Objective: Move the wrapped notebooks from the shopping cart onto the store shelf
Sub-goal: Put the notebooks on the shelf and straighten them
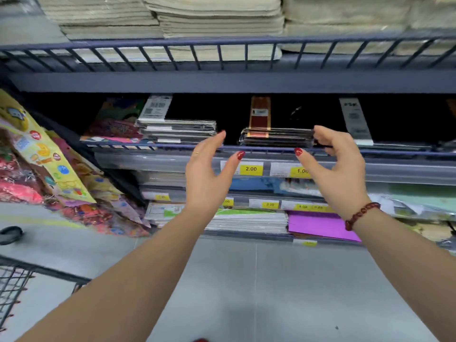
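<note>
1. Black wrapped notebooks (276,138) are seen stacked in clear film on the store shelf (394,153), just behind its front rail. A brown band (260,112) is laid across the top one, and the small label on it is too blurred to be read.
2. The left hand (207,178) is held up just left of that stack with fingers straight and thumb spread wide, and nothing is gripped. A thin ring (196,152) is worn on one finger.
3. The right hand (338,174) is raised at the stack's right end, its fingers curled against the edge. Whether the wrapping is pinched or only touched cannot be told. A bead bracelet (361,214) is worn on the wrist.
4. A second wrapped stack (176,130) is set further left on the same shelf, topped by a white barcode label (155,107) whose print cannot be read.
5. Yellow price tags are fixed to the strip below. "2.00" (251,169) is read plainly, while the neighbouring tag (299,171) is partly covered by the right thumb, so only "1.0" is shown.
6. The shopping cart (14,287) is seen only as wire mesh at the lower left corner.
</note>
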`<state>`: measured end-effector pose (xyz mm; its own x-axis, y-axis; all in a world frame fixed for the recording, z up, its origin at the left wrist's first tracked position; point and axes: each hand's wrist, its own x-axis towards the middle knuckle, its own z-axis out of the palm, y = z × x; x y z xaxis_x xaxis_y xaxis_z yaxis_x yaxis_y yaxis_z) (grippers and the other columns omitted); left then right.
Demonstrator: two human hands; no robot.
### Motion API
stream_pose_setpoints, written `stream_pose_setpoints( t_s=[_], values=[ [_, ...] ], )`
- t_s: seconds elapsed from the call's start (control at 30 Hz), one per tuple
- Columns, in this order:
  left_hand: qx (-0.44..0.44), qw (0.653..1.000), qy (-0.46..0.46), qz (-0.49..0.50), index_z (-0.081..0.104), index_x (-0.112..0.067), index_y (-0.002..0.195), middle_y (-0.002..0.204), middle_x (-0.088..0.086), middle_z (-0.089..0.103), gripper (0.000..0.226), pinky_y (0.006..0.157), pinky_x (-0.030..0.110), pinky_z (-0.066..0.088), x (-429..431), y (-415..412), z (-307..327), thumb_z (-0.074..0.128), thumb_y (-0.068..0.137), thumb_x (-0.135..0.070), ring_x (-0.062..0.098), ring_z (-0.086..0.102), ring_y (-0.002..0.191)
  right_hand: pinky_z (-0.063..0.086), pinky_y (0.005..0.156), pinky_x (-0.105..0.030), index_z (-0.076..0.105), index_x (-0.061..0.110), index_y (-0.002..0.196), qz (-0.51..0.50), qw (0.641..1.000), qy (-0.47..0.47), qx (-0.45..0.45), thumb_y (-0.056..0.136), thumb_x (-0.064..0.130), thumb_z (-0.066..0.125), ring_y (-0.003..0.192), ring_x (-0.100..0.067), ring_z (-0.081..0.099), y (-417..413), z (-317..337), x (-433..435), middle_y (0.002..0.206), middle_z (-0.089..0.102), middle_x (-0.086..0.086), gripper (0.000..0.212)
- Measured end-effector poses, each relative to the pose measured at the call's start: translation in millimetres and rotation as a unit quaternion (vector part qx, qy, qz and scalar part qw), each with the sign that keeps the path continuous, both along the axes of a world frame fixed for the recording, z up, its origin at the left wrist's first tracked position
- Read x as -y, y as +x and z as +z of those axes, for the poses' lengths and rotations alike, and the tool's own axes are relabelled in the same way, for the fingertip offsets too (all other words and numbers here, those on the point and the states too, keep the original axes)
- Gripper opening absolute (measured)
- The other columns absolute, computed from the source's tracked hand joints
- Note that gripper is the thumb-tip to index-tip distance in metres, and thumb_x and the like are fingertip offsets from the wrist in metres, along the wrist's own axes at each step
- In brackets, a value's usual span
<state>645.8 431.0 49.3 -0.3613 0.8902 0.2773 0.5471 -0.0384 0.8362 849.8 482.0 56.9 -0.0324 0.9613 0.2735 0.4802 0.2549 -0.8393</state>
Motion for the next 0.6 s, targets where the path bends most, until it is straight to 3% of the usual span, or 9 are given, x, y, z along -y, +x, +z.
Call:
stream_pose_setpoints(
  t_s=[0.1,0.2,0.27,0.33,0.43,0.53,0.6],
  values=[
    [0.023,0.999,-0.024,0.001,0.052,-0.019,0.133,0.132,-0.003,0.055,0.047,0.107,0.029,0.039,-16,12,1,0.063,0.089,-0.030,0.009,0.050,0.123,0.037,0.095,-0.011,0.051,0.014,0.129,-0.009,0.999,0.028,0.013,0.081,0.021,0.072,0.104,-0.011,0.047,8,-3,-10,0.113,0.038,0.001,0.052],
    [0.015,0.998,-0.059,0.007,0.047,-0.016,0.137,0.138,0.000,0.051,0.050,0.108,0.029,0.037,-32,20,0,0.059,0.092,-0.030,0.013,0.047,0.127,0.038,0.097,-0.020,0.049,0.010,0.128,-0.029,1.000,0.002,0.008,0.081,0.027,0.071,0.105,-0.013,0.046,10,-7,-24,0.112,0.036,-0.001,0.055],
    [0.001,0.997,-0.076,0.014,0.047,-0.012,0.137,0.139,0.004,0.050,0.048,0.108,0.030,0.036,-43,25,-1,0.056,0.093,-0.031,0.015,0.046,0.128,0.041,0.098,-0.026,0.051,0.011,0.127,-0.017,0.999,-0.038,0.014,0.082,0.034,0.069,0.106,-0.013,0.049,9,-10,-34,0.113,0.045,-0.001,0.053],
    [-0.041,0.996,-0.076,0.024,0.055,-0.010,0.129,0.128,0.005,0.058,0.040,0.099,0.032,0.042,-52,29,-4,0.053,0.095,-0.031,0.018,0.053,0.117,0.044,0.099,-0.029,0.053,0.013,0.129,0.005,0.998,-0.058,0.003,0.083,0.035,0.068,0.108,-0.014,0.054,6,-12,-41,0.116,0.057,-0.002,0.053],
    [-0.061,0.996,-0.035,0.051,0.062,-0.011,0.114,0.099,0.003,0.066,0.028,0.079,0.034,0.047,-59,33,-9,0.052,0.095,-0.030,0.020,0.059,0.089,0.046,0.100,-0.027,0.051,0.011,0.133,0.011,0.995,-0.082,-0.056,0.079,0.030,0.073,0.114,-0.012,0.057,4,-12,-48,0.126,0.060,-0.002,0.062],
    [-0.070,0.994,-0.020,0.080,0.063,-0.014,0.113,0.089,0.006,0.069,0.029,0.074,0.040,0.051,-64,30,-16,0.054,0.094,-0.033,0.024,0.062,0.082,0.046,0.098,-0.023,0.046,0.013,0.137,0.022,0.993,-0.095,-0.067,0.073,0.026,0.079,0.115,-0.010,0.056,7,-14,-51,0.131,0.057,0.000,0.072],
    [-0.074,0.992,-0.019,0.098,0.065,-0.007,0.103,0.081,0.008,0.069,0.030,0.070,0.044,0.051,-67,27,-18,0.056,0.093,-0.034,0.025,0.062,0.076,0.049,0.094,-0.022,0.048,0.016,0.136,0.023,0.994,-0.090,-0.054,0.072,0.028,0.079,0.109,-0.009,0.060,8,-15,-54,0.128,0.060,0.000,0.072]
  ],
)
